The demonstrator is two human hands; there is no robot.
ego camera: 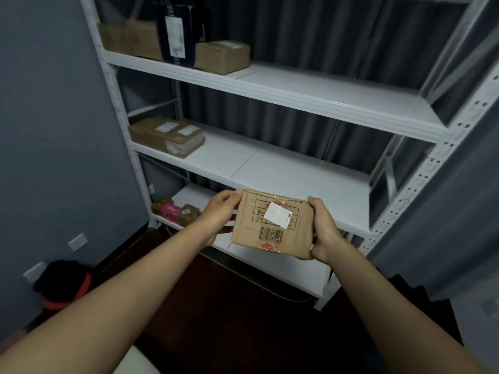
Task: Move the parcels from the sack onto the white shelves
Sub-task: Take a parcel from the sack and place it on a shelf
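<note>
Cardboard parcel held before the white shelves

At lower centre of the frame, the left hand (220, 215) and right hand (322, 230) grip the cardboard parcel (272, 225) by its sides, fingers clamped, before the white shelves (310, 174).

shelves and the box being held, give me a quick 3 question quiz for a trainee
1. True or false: both hands hold the brown box.
2. Which of the shelves carries the tall dark box?
A. top one in view
B. middle
C. lowest
3. Fill in: the pink parcel lies at the ____ end of the lowest shelf.

Key
1. True: the left hand and right hand grip its two sides.
2. A
3. left
</note>
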